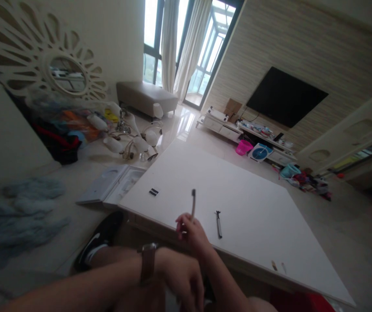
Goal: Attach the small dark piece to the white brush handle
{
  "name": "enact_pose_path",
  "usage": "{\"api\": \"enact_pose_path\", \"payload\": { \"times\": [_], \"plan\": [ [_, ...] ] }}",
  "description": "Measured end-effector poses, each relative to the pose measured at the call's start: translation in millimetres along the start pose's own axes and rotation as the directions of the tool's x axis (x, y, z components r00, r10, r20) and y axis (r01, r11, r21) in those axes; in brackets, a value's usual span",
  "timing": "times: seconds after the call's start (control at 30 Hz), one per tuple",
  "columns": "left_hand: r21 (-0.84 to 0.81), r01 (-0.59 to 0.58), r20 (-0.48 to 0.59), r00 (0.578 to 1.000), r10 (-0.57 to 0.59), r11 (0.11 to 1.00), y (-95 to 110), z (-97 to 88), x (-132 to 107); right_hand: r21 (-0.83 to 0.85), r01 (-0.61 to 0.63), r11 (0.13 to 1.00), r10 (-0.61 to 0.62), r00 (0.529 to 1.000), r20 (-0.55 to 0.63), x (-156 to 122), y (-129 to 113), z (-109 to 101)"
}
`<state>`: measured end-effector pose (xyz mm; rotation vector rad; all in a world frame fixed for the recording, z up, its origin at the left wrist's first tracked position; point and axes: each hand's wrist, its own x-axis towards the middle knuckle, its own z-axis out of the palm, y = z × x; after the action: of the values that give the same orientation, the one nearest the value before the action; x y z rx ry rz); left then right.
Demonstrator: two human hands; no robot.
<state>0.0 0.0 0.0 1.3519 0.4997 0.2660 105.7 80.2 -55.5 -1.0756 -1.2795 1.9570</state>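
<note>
Right hand [193,232]: our fingers are together, pinched on the lower part of a slim toothbrush-like brush [193,207], dark head up, roughly upright, by the near edge of the table [254,203]. Left hand [181,275]: lower and nearer us, fingers bent downward; can't tell whether they grip anything. Wristwatch [148,263] on that wrist. To handle the brush well, we'd say: light pinch, no twist, dark head clear of the tabletop, left hand free to steady the handle if it tips. Right of the brush, a silver-and-black hand tool [219,225] lies on the table; best not to knock it. Farther left, two dark strips [154,191]; near the right corner, a small brown piece [274,265]. Off the table's left side, an open white box [117,184] on the floor.
</note>
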Motion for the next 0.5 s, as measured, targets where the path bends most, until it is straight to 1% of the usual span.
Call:
{"api": "enact_pose_path", "payload": {
  "times": [0.03, 0.07, 0.1, 0.13, 0.17, 0.2, 0.23, 0.27, 0.3, 0.33, 0.37, 0.43, 0.5],
  "plan": [
    [-0.037, -0.017, -0.041, 0.999, 0.015, 0.999, 8.2, -23.5, 3.1, -0.030, 0.045, 0.999, -0.049, 0.991, -0.127, 4.2, -6.9, -10.1],
    [-0.099, -0.052, -0.129, 0.991, 0.039, 0.994, 16.2, -45.6, 4.8, -0.056, 0.097, 0.994, -0.107, 0.974, -0.198, 7.2, -12.7, -19.4],
    [-0.129, -0.157, -0.304, 0.946, 0.111, 0.979, 22.8, -65.2, 5.3, -0.048, 0.128, 0.991, -0.136, 0.959, -0.248, 8.9, -17.4, -27.7],
    [-0.136, -0.260, -0.477, 0.863, 0.167, 0.956, 27.1, -81.9, 4.8, -0.028, 0.144, 0.989, -0.145, 0.943, -0.298, 9.6, -20.6, -34.6],
    [-0.147, -0.348, -0.665, 0.728, 0.168, 0.926, 28.5, -95.2, 3.8, -0.008, 0.154, 0.988, -0.148, 0.933, -0.329, 9.8, -22.4, -40.3],
    [-0.166, -0.399, -0.800, 0.589, 0.113, 0.902, 27.1, -105.3, 2.4, 0.007, 0.160, 0.987, -0.148, 0.927, -0.346, 9.7, -23.0, -44.7],
    [-0.194, -0.424, -0.883, 0.467, 0.031, 0.885, 23.2, -112.3, 1.2, 0.012, 0.162, 0.987, -0.147, 0.922, -0.359, 9.8, -22.6, -48.1],
    [-0.227, -0.430, -0.919, 0.393, -0.045, 0.874, 17.8, -116.6, 0.3, 0.005, 0.159, 0.987, -0.146, 0.918, -0.368, 10.2, -21.8, -50.7],
    [-0.265, -0.440, -0.929, 0.355, -0.105, 0.858, 11.9, -118.7, -0.1, -0.016, 0.153, 0.988, -0.147, 0.916, -0.373, 11.0, -20.8, -52.6],
    [-0.296, -0.455, -0.929, 0.341, -0.143, 0.840, 6.5, -119.1, 0.1, -0.051, 0.148, 0.988, -0.156, 0.914, -0.375, 12.0, -20.0, -53.9],
    [-0.314, -0.468, -0.926, 0.342, -0.159, 0.826, 2.1, -118.4, 0.7, -0.103, 0.153, 0.983, -0.180, 0.911, -0.370, 13.0, -19.7, -54.7],
    [-0.319, -0.485, -0.921, 0.361, -0.147, 0.814, -2.3, -115.7, 2.9, -0.238, 0.195, 0.952, -0.269, 0.902, -0.338, 14.0, -21.3, -55.2],
    [-0.313, -0.483, -0.918, 0.373, -0.131, 0.818, -2.3, -113.2, 5.1, -0.388, 0.250, 0.887, -0.372, 0.886, -0.278, 12.1, -25.6, -54.3]
  ]
}}
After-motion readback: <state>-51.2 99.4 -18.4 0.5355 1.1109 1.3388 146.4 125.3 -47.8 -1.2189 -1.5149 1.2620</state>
